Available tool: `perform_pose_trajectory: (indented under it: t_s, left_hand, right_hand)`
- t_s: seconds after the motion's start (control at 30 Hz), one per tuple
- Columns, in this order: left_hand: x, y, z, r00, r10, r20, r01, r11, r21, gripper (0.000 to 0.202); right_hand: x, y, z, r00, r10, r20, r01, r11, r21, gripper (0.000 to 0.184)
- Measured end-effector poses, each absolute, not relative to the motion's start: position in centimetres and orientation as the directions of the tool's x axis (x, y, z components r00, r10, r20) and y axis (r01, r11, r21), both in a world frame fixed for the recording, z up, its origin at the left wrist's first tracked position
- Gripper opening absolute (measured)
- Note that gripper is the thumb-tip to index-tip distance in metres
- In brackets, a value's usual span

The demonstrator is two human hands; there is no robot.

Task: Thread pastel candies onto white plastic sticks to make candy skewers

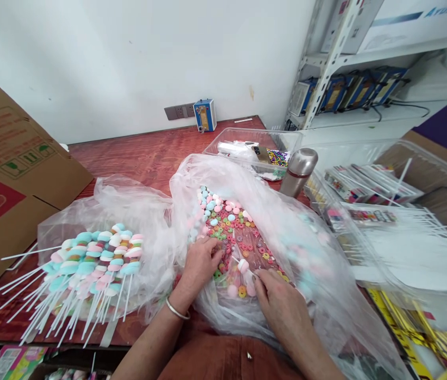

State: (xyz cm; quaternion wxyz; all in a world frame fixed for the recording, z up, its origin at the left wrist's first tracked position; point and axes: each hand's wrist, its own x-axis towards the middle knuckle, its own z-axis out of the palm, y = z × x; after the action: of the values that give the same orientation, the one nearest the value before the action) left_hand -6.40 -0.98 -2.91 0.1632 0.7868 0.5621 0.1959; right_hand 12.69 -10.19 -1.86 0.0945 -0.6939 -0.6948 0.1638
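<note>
My left hand [201, 261] reaches into a clear plastic bag [286, 221] full of loose sweets [233, 224]: coloured rings and pink, blue and white marshmallows. Its fingers are curled down among the rings, and what they pinch is hidden. My right hand [276, 298] grips a thin white stick [249, 269] with one pink marshmallow [243, 265] threaded near its tip. To the left, several finished marshmallow skewers [96, 258] lie fanned out on another plastic sheet [128, 206].
A big cardboard box [5, 174] stands at the left. A steel flask [298, 170] and a clear tub [247, 141] sit behind the bag. At the right are clear trays with white sticks [417, 232] and packets, and metal shelving [350, 63] beyond.
</note>
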Motion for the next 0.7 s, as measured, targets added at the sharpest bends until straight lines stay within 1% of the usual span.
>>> perform_pose_trajectory:
  t_s: [0.1,0.17,0.23,0.33,0.43,0.5,0.6,0.63,0.7]
  left_hand:
    - [-6.2,-1.2,-2.5,0.29,0.951,0.103,0.704,-0.286,0.65,0.013]
    - [-6.1,-1.3,-2.3,0.303,0.949,0.087,0.643,-0.271,0.716,0.014]
    - [-5.9,-1.5,-2.1,0.317,0.944,0.094,0.605,-0.278,0.747,0.016]
    - [-5.4,-1.9,-1.9,0.34,0.932,0.127,0.613,-0.322,0.722,0.014]
    - [-4.7,-2.3,-2.2,0.368,0.917,0.156,0.675,-0.378,0.634,0.009]
    - [-4.2,-2.6,-2.8,0.401,0.901,0.168,0.703,-0.42,0.574,0.009]
    - [-3.7,-2.8,-3.8,0.438,0.879,0.189,0.713,-0.468,0.522,0.014]
    - [-3.6,-2.9,-4.0,0.442,0.875,0.195,0.703,-0.474,0.53,0.015]
    - [-3.7,-2.9,-4.2,0.442,0.877,0.187,0.65,-0.457,0.607,0.017]
  right_hand:
    - [12.3,-9.9,-1.7,0.009,0.998,-0.064,0.945,-0.03,-0.325,0.023]
    - [12.1,-9.7,-1.6,0.021,0.998,-0.053,0.954,-0.036,-0.299,0.023]
    - [12.1,-9.6,-1.6,0.021,0.999,-0.047,0.962,-0.034,-0.272,0.022]
    - [12.1,-9.7,-1.7,0.015,0.999,-0.044,0.974,-0.025,-0.223,0.021]
    - [12.0,-9.8,-1.9,0.012,0.999,-0.048,0.987,-0.02,-0.16,0.02]
    - [11.8,-9.8,-2.1,0.008,0.997,-0.075,0.989,-0.019,-0.146,0.021]
    - [11.7,-9.6,-2.5,0.004,0.992,-0.122,0.98,-0.028,-0.196,0.023]
    - [11.7,-9.4,-2.7,0.009,0.992,-0.127,0.971,-0.039,-0.235,0.024]
    - [12.0,-9.2,-3.1,0.02,0.993,-0.112,0.935,-0.058,-0.349,0.027]
